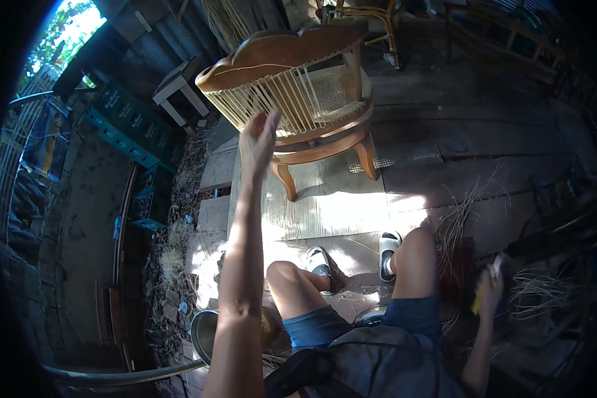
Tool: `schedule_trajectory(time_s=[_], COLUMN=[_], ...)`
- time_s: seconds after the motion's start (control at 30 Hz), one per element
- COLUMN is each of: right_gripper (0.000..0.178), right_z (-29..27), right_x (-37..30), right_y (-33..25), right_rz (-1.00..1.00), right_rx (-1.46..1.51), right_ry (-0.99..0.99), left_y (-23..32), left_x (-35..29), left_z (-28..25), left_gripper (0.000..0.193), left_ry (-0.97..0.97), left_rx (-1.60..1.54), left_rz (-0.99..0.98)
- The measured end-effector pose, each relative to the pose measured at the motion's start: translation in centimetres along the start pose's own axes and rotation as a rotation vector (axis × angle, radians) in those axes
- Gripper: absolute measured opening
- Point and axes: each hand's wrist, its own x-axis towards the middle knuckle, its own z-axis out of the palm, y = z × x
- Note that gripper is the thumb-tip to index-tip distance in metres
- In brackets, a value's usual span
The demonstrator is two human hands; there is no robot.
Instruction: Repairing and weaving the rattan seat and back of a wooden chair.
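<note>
A wooden chair [282, 60] with a carved, wavy top rail stands in front of me, its back strung with pale upright cane strands [292, 103]. My left hand [255, 146] is stretched forward at the lower left of these strands. Its fingertips point up with a gap between them, and nothing shows in them. Whether they touch the cane cannot be made out. Low at the right, my right hand [489, 298] is closed round a yellow-handled tool [477, 303], partly hidden by the fingers and blurred. The chair's seat [328, 93] is woven cane.
Loose cane strips [467, 205] lie on the boards at the right, with another bundle [540, 292] beside my right hand. Green crates [129, 123] are stacked at the left near a small stool [179, 89]. A round tin [205, 335] stands by my left forearm. Rattan furniture [371, 30] is farther back.
</note>
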Motion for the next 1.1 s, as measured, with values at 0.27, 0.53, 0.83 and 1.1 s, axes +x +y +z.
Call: schedule_trajectory(time_s=[0.27, 0.53, 0.83, 1.1], right_gripper=[0.029, 0.021, 0.023, 0.029], right_z=[36.2, 48.1, 47.9, 22.9], right_x=[2.4, 3.0, 5.3, 17.1], right_y=[-24.9, -34.9, -33.3, -9.8], right_rz=[-0.353, -0.4, -0.697, 0.052], right_rx=[0.198, 0.237, 0.156, 0.214], right_ry=[-1.286, -1.283, -1.245, -0.854], left_y=[-0.1, -0.2, -1.8, -7.7], left_x=[11.9, 10.1, 9.9, -7.4], left_z=[1.1, 2.4, 2.6, -8.9], left_gripper=[0.041, 0.04, 0.027, 0.063], left_ry=[0.062, 0.067, 0.186, -0.339], left_rx=[-0.373, -0.261, -0.436, 0.26], left_rz=[0.028, 0.195, 0.171, -0.565])
